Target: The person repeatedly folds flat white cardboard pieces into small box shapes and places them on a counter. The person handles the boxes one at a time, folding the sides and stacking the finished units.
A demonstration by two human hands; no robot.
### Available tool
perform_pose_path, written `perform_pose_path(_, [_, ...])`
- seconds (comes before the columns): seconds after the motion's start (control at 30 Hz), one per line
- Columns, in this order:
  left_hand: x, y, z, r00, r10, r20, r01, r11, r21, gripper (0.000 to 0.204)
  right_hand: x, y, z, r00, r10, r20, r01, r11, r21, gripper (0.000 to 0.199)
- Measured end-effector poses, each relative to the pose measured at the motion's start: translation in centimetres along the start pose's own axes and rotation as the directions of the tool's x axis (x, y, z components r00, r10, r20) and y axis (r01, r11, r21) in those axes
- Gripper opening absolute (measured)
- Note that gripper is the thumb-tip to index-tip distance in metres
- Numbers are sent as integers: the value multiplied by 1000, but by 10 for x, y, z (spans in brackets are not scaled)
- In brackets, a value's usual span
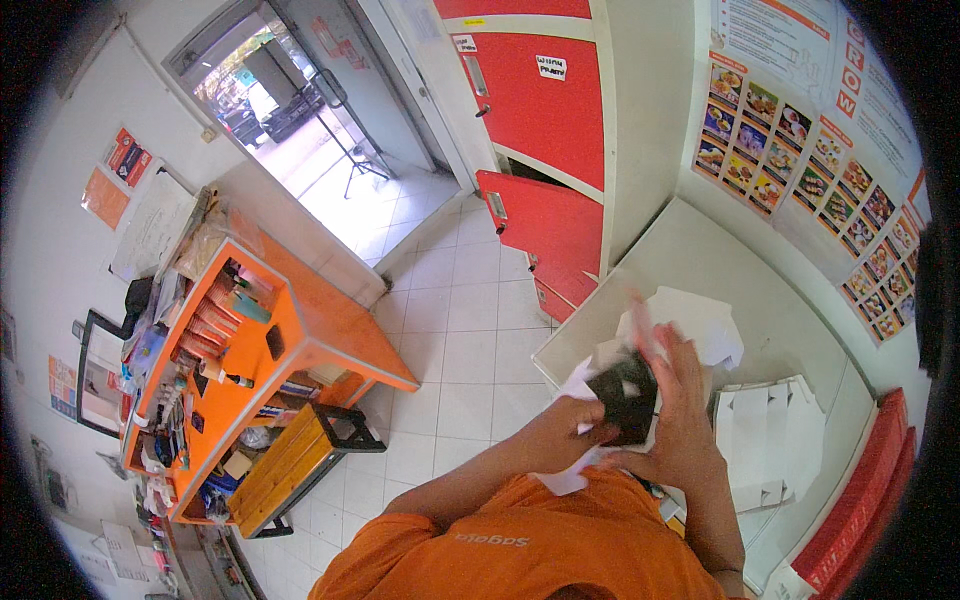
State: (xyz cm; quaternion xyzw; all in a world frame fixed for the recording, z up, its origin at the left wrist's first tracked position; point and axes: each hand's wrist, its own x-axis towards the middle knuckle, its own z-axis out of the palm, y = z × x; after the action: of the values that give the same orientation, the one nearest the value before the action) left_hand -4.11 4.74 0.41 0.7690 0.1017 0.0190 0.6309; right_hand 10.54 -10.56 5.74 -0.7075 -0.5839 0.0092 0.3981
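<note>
So we've got a black object up between our hands, right in front of our orange shirt and by the edge of the pale table. Our left hand is gripping it, thumb over its side, with some crumpled-looking white paper sticking out around there. Our right hand is open, fingers stretched out and pretty blurred, so we honestly can't tell how firmly it's touching. Just past the hands we see loose white sheets on the table, and to the right there's a stack of white cut-outs lying flat. Red folders or boxes sit near the table's right edge.
</note>
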Motion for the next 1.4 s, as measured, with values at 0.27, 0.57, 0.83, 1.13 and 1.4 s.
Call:
perform_pose_path(0.27, [-20,15,-11,956,10,-294,-46,992,-116,15,-29,22,18,975,136,-178,-11,824,566,32])
perform_pose_path(0.57, [-34,26,-9,885,339,-319,-214,905,367,19,-13,-1,-1,933,173,315,-271,915,300,33])
perform_pose_path(0.83, [-36,22,-11,833,529,-164,-359,741,568,20,-1,5,0,946,206,-252,-184,977,107,45])
perform_pose_path(1.13, [-25,2,-5,925,380,1,-342,831,439,42,-31,33,-22,860,423,-285,-395,906,151,41])
perform_pose_path(1.4, [-9,20,4,862,-395,-319,-108,471,-876,36,-21,-9,29,958,-228,-172,266,932,246,49])
